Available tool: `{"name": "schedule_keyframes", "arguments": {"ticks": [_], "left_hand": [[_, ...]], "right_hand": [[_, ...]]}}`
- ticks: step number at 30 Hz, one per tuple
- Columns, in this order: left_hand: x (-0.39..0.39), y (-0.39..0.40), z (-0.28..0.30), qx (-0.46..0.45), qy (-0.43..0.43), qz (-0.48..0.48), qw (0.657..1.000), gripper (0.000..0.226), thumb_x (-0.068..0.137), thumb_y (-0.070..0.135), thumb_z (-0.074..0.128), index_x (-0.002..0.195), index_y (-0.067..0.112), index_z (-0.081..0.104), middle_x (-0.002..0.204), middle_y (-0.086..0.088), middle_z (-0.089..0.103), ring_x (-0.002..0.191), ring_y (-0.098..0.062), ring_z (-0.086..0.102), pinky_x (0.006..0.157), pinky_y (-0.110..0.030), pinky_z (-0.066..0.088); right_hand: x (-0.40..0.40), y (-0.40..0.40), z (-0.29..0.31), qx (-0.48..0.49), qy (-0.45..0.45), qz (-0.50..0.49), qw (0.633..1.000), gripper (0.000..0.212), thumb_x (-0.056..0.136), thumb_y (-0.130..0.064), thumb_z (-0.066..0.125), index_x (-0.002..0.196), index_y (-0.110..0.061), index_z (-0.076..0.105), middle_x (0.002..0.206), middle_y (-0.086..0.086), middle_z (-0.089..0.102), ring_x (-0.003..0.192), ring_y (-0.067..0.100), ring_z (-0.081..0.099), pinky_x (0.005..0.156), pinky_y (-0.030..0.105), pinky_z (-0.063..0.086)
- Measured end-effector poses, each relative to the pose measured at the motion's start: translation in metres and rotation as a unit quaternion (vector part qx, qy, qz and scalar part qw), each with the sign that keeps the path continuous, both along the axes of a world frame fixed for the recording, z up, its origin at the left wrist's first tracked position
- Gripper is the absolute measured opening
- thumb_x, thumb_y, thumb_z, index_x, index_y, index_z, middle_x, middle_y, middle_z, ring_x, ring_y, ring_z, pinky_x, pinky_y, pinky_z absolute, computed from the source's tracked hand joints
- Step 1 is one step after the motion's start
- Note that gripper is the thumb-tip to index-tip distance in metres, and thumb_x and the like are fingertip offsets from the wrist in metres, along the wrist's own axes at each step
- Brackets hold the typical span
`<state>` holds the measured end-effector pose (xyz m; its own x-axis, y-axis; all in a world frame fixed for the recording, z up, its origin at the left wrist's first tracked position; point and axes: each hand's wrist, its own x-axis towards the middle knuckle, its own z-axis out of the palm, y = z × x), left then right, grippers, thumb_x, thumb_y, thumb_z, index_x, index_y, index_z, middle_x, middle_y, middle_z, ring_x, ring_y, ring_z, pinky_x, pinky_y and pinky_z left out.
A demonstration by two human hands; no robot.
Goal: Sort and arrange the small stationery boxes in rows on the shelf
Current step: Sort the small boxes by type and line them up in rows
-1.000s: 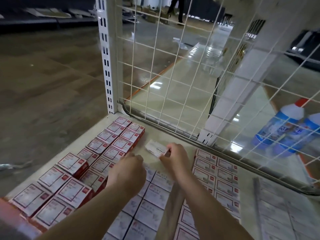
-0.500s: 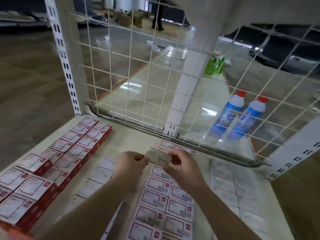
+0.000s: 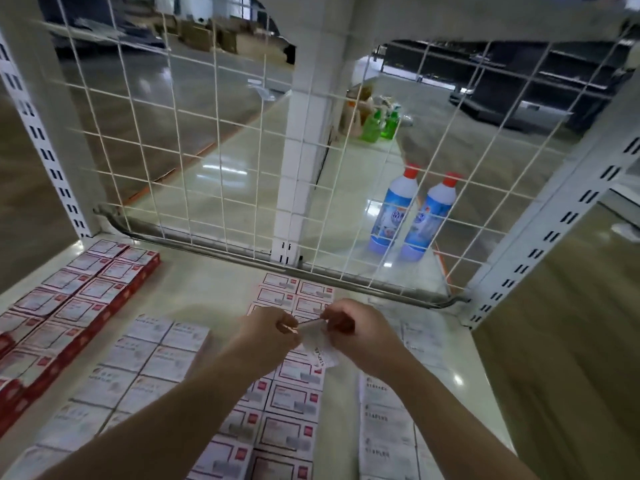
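one small box held over the rows on a pale shelf

both hands meet above the middle of the shelf [image 3: 214, 292], a pale, glossy board with light glaring off it. the left hand [image 3: 268, 336] and the right hand [image 3: 360, 336] each have fingers curled in a pinch on a small white box [image 3: 318, 348], which hangs tilted between them, printed side facing the camera; it is blurred, so its lettering is hard to read.

under the hands, red-and-white boxes [image 3: 291, 400] lie flat in a double row running from the back edge toward the camera. at the far left, taller red boxes [image 3: 100, 292] stand in another double row. between those two groups sit plain white boxes [image 3: 149, 358] in rows, and more white boxes [image 3: 384, 420] lie to the right of the arms.

a white wire grid [image 3: 207, 150] closes the back of the shelf, fixed between slotted white uprights [image 3: 52, 168]. through the grid, two blue-and-white bottles [image 3: 412, 216] with red caps stand on a neighbouring shelf, and two green bottles [image 3: 379, 124] farther back. beyond is a wide room with a shiny grey floor [image 3: 145, 81] and cardboard cartons [image 3: 201, 36] in the distance.
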<state>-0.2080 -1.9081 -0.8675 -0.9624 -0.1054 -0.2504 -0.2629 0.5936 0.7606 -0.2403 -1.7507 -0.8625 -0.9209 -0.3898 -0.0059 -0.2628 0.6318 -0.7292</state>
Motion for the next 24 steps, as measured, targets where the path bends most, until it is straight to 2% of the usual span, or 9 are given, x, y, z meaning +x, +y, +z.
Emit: {"name": "schedule_keyframes", "arguments": {"ticks": [2, 3, 6, 8, 10, 13, 18, 22, 24], "left_hand": [[0.001, 0.012, -0.003, 0.033, -0.039, 0.001, 0.999, 0.007, 0.090, 0.019, 0.057, 0.085, 0.023, 0.059, 0.082, 0.003, 0.056, 0.062, -0.003, 0.048, 0.047, -0.006, 0.037], [0.002, 0.018, -0.006, 0.062, -0.062, -0.003, 0.996, 0.017, 0.091, 0.016, 0.057, 0.074, 0.021, 0.055, 0.079, -0.001, 0.055, 0.062, -0.007, 0.049, 0.054, -0.010, 0.041], [0.002, 0.040, -0.015, 0.210, -0.122, 0.055, 0.968, 0.025, 0.089, 0.004, 0.056, 0.067, 0.016, 0.055, 0.072, -0.005, 0.059, 0.064, -0.013, 0.055, 0.063, -0.022, 0.047], [0.004, 0.052, -0.013, 0.311, -0.128, 0.128, 0.933, 0.021, 0.088, -0.001, 0.057, 0.070, 0.011, 0.060, 0.073, -0.010, 0.063, 0.064, -0.015, 0.057, 0.063, -0.024, 0.048], [0.004, 0.059, -0.013, 0.346, -0.101, 0.165, 0.918, 0.019, 0.088, 0.000, 0.055, 0.074, 0.010, 0.062, 0.071, -0.011, 0.064, 0.063, -0.016, 0.057, 0.063, -0.025, 0.049], [0.003, 0.061, -0.012, 0.307, -0.048, 0.140, 0.940, 0.014, 0.089, 0.003, 0.055, 0.085, 0.012, 0.064, 0.073, -0.010, 0.064, 0.068, -0.017, 0.057, 0.067, -0.028, 0.050], [-0.006, 0.065, -0.017, 0.229, -0.003, 0.117, 0.966, 0.018, 0.088, 0.003, 0.056, 0.084, 0.014, 0.069, 0.075, -0.006, 0.066, 0.073, -0.018, 0.058, 0.082, -0.037, 0.053], [-0.012, 0.074, -0.022, 0.194, 0.011, 0.089, 0.977, 0.020, 0.089, 0.005, 0.057, 0.104, 0.006, 0.068, 0.075, 0.000, 0.065, 0.068, -0.011, 0.057, 0.068, -0.021, 0.052], [-0.014, 0.079, -0.023, 0.187, 0.022, 0.084, 0.978, 0.021, 0.088, 0.004, 0.057, 0.106, 0.004, 0.067, 0.075, 0.001, 0.064, 0.067, -0.009, 0.055, 0.068, -0.022, 0.050]], "right_hand": [[0.000, 0.009, -0.002, -0.059, -0.008, -0.059, 0.996, 0.017, 0.084, -0.006, 0.059, 0.092, -0.021, 0.057, 0.080, -0.008, 0.058, 0.073, 0.008, 0.055, 0.060, 0.005, 0.042], [0.000, 0.014, -0.003, -0.099, -0.021, -0.096, 0.990, 0.020, 0.083, -0.004, 0.059, 0.093, -0.022, 0.056, 0.082, -0.006, 0.058, 0.076, 0.010, 0.056, 0.065, 0.008, 0.044], [0.002, 0.024, -0.006, -0.195, -0.090, -0.179, 0.960, 0.030, 0.086, -0.003, 0.054, 0.109, -0.022, 0.056, 0.091, 0.001, 0.059, 0.085, 0.016, 0.060, 0.081, 0.029, 0.053], [0.005, 0.029, -0.009, -0.236, -0.117, -0.193, 0.945, 0.032, 0.089, -0.003, 0.051, 0.113, -0.023, 0.056, 0.094, 0.005, 0.059, 0.086, 0.019, 0.061, 0.076, 0.025, 0.054], [0.008, 0.034, -0.013, -0.253, -0.142, -0.197, 0.937, 0.035, 0.090, -0.002, 0.050, 0.116, -0.025, 0.055, 0.095, 0.011, 0.059, 0.083, 0.020, 0.061, 0.071, 0.022, 0.053], [0.011, 0.047, -0.020, -0.228, -0.141, -0.164, 0.949, 0.039, 0.088, -0.002, 0.053, 0.121, -0.023, 0.054, 0.090, 0.011, 0.060, 0.076, 0.017, 0.059, 0.073, 0.025, 0.054], [0.013, 0.068, -0.026, -0.150, -0.100, -0.130, 0.975, 0.044, 0.081, -0.004, 0.067, 0.121, -0.021, 0.057, 0.096, -0.001, 0.063, 0.084, 0.009, 0.063, 0.075, 0.019, 0.053], [0.009, 0.080, -0.028, -0.162, -0.092, -0.140, 0.972, 0.044, 0.079, 0.003, 0.067, 0.112, -0.025, 0.058, 0.096, -0.002, 0.063, 0.080, 0.006, 0.064, 0.070, 0.017, 0.053], [0.007, 0.085, -0.030, -0.168, -0.092, -0.140, 0.971, 0.043, 0.079, 0.005, 0.066, 0.110, -0.023, 0.059, 0.098, -0.002, 0.064, 0.081, 0.006, 0.064, 0.069, 0.017, 0.053]]}}
